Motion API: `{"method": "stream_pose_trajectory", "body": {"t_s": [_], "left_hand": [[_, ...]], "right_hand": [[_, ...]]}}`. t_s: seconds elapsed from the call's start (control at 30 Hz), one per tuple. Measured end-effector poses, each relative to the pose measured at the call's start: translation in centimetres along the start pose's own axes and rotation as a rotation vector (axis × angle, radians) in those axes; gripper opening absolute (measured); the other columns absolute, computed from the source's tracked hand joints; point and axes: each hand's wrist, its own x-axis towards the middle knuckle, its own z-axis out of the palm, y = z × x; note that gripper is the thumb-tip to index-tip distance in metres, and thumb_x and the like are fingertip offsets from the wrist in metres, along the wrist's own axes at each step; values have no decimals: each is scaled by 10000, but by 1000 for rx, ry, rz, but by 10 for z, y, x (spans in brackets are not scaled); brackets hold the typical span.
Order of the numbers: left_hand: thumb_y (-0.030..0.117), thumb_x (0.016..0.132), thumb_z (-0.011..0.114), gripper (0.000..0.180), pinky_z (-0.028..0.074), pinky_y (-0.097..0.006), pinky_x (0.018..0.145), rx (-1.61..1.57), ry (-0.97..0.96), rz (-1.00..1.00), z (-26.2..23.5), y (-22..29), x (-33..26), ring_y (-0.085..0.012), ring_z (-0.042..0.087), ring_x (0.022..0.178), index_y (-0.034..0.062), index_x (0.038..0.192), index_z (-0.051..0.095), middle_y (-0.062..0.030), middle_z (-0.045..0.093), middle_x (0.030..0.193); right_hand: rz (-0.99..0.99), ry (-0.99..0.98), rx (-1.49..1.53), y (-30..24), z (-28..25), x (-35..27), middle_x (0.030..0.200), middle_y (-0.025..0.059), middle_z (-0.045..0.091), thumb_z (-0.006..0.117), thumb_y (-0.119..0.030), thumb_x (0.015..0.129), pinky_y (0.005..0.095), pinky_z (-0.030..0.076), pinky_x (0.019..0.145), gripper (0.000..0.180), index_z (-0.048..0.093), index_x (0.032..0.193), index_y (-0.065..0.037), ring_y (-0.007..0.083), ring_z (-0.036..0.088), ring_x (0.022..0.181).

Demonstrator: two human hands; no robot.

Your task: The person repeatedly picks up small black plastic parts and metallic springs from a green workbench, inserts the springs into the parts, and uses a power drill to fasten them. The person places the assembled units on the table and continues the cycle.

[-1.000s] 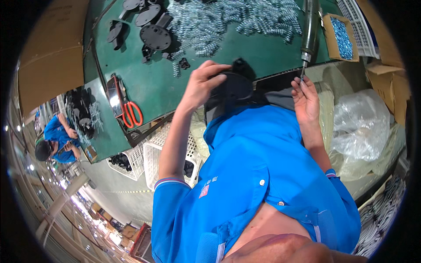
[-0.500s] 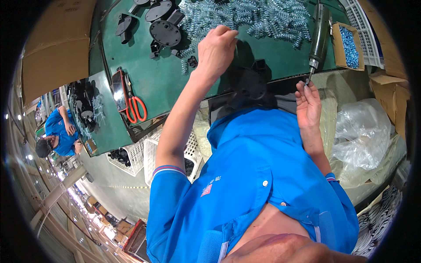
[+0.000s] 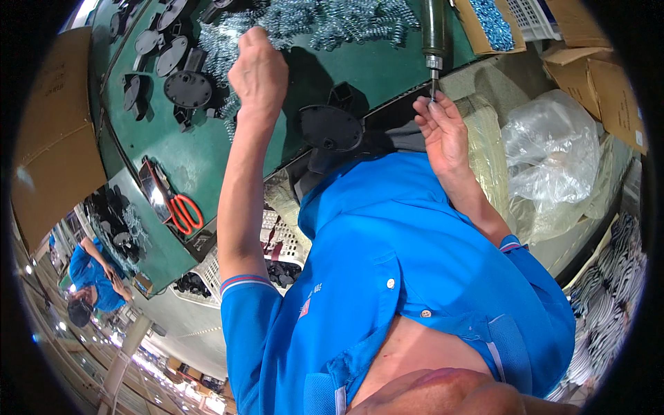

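Note:
My left hand [image 3: 257, 69] reaches far across the green table [image 3: 207, 159] into a heap of metal springs [image 3: 332, 21]. Its fingers curl down among them, and what they hold is hidden. My right hand [image 3: 443, 128] is at the table's near edge, thumb and fingertips pinched around the tip of a hanging electric screwdriver [image 3: 434, 34]. Between the two hands a black round plastic part [image 3: 330, 128] lies at the table edge, touched by neither hand.
More black round parts [image 3: 187, 88] lie left of the springs, with red-handled scissors [image 3: 183, 213] nearer the table's left edge. A cardboard box of blue small parts [image 3: 494, 24], a clear plastic bag [image 3: 553, 152], a white crate [image 3: 277, 238] and another person in blue [image 3: 93, 277] surround me.
My left hand has left the black round part and stretched out to the spring heap. My right hand has stayed at the screwdriver tip.

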Motion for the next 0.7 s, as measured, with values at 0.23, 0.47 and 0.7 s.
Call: {"method": "stream_pose_trajectory", "body": {"t_s": [0.23,0.47,0.7], "left_hand": [[102,862,606,245,505,-305,637,-777,-217,-378,-29,-11,-7,-182,669,663,-18,1074,629,-94,650,909],[79,886,653,144,455,-219,569,-1073,-202,-430,-38,-6,-25,-129,671,666,-20,983,615,-66,658,897],[73,899,658,147,447,-207,534,-1243,-245,-472,-48,0,-32,-120,670,718,-20,1011,638,-68,669,866]], "right_hand": [[-160,6,-280,-1,6,0,1022,142,672,579,-57,956,288,550,716,274,540,1221,2,215,694,852],[-252,17,-397,-7,7,6,1006,150,678,585,-57,955,276,548,704,265,550,1208,15,205,698,835],[-227,-19,-526,-10,9,-1,1002,157,684,596,-52,943,263,536,699,297,534,1223,28,209,700,828]]}}
